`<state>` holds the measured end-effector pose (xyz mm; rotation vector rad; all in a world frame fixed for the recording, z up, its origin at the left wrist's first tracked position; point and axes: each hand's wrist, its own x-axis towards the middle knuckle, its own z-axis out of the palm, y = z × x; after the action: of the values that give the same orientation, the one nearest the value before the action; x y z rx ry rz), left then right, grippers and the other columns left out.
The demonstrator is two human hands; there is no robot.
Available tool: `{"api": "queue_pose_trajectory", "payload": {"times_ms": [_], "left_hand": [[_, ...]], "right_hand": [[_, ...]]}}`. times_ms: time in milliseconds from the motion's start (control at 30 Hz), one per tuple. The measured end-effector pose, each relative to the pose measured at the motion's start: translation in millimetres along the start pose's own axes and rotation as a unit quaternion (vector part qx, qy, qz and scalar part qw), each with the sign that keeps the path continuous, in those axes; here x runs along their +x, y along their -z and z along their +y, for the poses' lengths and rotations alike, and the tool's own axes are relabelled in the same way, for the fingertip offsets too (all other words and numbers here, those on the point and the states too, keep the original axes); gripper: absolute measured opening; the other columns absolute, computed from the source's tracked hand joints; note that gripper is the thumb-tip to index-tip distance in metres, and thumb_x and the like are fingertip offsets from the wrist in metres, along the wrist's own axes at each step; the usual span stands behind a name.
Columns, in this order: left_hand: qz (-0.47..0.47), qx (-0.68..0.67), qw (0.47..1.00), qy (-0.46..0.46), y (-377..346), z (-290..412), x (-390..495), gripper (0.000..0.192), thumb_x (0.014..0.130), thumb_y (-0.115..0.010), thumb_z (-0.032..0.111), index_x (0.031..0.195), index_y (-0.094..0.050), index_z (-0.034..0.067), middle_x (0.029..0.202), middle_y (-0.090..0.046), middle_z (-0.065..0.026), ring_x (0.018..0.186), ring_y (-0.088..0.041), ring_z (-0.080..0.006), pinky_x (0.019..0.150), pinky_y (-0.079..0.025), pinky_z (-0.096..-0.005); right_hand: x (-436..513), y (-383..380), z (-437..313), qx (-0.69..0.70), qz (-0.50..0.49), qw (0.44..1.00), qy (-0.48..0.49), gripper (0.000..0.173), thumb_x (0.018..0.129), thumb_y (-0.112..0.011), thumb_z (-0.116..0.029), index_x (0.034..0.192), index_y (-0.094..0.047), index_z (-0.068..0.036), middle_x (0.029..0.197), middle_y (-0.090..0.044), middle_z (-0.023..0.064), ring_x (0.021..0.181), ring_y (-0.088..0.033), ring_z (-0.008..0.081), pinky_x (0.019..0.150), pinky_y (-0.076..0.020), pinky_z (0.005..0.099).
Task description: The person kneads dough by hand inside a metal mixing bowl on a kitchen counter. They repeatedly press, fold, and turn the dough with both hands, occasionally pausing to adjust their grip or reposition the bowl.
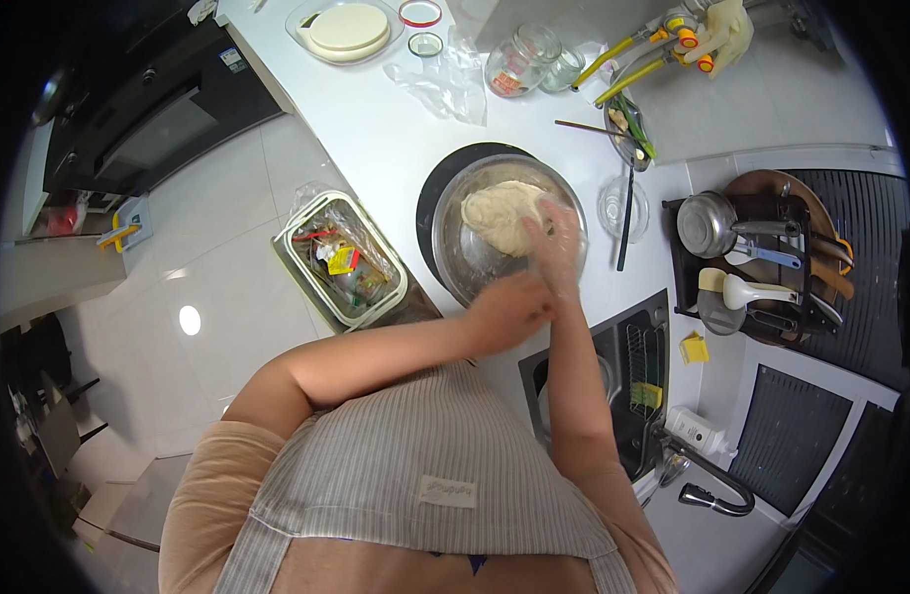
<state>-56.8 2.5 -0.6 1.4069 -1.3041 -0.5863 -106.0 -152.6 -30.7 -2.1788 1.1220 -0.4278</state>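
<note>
A pale lump of dough (499,211) lies in a steel mixing bowl (466,278), toward the bowl's far side. My right hand (557,241), in a clear plastic glove, is at the dough's right edge with its fingers bent and apart. Bare and blurred by motion, my left hand (507,313) crosses over the near rim and reaches my right wrist, by the glove's cuff. Its fingertips are too blurred to show whether they pinch the cuff. Beneath the bowl is a round black mat or plate (431,215), partly covered.
A waste bin (343,260) stands left of the counter. Right of the bowl are a glass dish (622,211) and a black stick (626,237). Glass jars (522,63), a plastic bag (451,89) and a kitchen scale (347,31) sit farther back. The sink (652,319) is at right, beside a utensil rack (752,260).
</note>
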Motion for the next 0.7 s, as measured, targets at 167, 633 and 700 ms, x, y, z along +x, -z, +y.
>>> {"api": "queue_pose_trajectory", "payload": {"times_ms": [167, 633, 700], "left_hand": [[0.22, 0.219, 0.947, 0.086, 57.7, -72.3, 25.4, 0.038, 0.07, -0.067, 0.002, 0.104, -0.049, 0.002, 0.101, -0.049, -0.0182, 0.097, -0.046, -0.0371, 0.085, -0.039, -0.0433], [0.136, 0.171, 0.941, 0.258, 69.3, -124.9, 39.5, 0.042, 0.075, -0.053, -0.002, 0.117, -0.05, 0.002, 0.105, -0.053, -0.0213, 0.098, -0.054, -0.0388, 0.085, -0.046, -0.0438], [0.135, 0.169, 0.942, 0.257, 69.2, -125.3, 39.1, 0.043, 0.076, -0.053, -0.002, 0.118, -0.049, 0.002, 0.104, -0.053, -0.0216, 0.098, -0.054, -0.039, 0.085, -0.046, -0.0438]], "right_hand": [[13.9, -26.3, -6.4, -0.12, 0.013, 0.991, -0.055, 0.039, 0.069, -0.077, -0.018, 0.102, -0.062, -0.003, 0.105, -0.058, 0.0165, 0.101, -0.056, 0.0346, 0.087, -0.0454, 0.0408], [4.2, -8.2, 18.4, -0.096, 0.017, 0.995, 0.01, 0.051, 0.071, -0.075, -0.019, 0.117, -0.06, -0.004, 0.108, -0.054, 0.0202, 0.1, -0.055, 0.0367, 0.09, -0.0441, 0.0401], [3.0, -8.5, 17.5, -0.054, 0.049, 0.997, 0.002, 0.051, 0.072, -0.074, -0.019, 0.118, -0.06, -0.004, 0.109, -0.054, 0.0207, 0.102, -0.055, 0.0368, 0.09, -0.0447, 0.0397]]}}
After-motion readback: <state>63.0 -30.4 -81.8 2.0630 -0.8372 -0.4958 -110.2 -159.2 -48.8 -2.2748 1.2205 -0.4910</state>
